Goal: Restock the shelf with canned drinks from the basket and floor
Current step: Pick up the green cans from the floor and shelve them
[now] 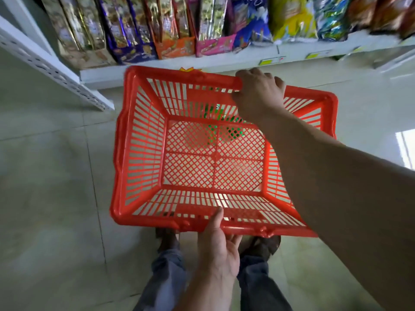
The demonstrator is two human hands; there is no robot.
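A right hand [259, 95] curls over the far rim of a red plastic basket [139, 153], while the left hand [219, 248] pinches its near rim, thumb inside. The basket is held above the tiled floor [49, 176]; something green [221, 122], glimpsed through its mesh, lies beneath. Beyond the basket, a white shelf [224, 61] carries snack packets [125, 30].

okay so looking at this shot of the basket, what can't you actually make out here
Head view:
- Green things under the red basket: seen only through its mesh, identity unclear.
- Left hand fingers: hidden under the near rim.
- Snack packs: tops cut by frame edge.
- Shelf price tags: too blurred.
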